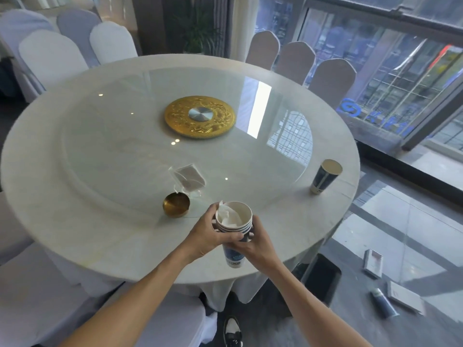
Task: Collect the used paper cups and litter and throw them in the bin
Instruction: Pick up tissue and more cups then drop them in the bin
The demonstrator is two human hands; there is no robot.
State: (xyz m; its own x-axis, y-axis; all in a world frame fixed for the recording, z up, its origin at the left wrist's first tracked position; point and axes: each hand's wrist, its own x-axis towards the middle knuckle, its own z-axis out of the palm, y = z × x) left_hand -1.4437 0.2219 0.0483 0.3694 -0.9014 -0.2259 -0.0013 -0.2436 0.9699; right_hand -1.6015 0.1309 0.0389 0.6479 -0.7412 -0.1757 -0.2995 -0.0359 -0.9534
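A stack of several nested paper cups point(234, 256), white with blue print, is held above the near edge of the round table point(75, 209). A crumpled white tissue point(226, 215) lies inside the top cup. My left hand point(209, 236) grips the stack's left side near the rims. My right hand point(258, 242) wraps its right side lower down. One more dark blue paper cup point(325, 176) stands alone at the table's right edge. A clear plastic wrapper point(189, 179) lies on the glass turntable beyond the stack.
A small brass ashtray point(176, 205) sits left of the stack. A gold disc point(199, 116) marks the turntable's centre. Covered chairs point(52, 56) ring the table. On the floor at right are a black bin point(323, 276), a fallen cup point(384, 303) and flat papers point(404, 298).
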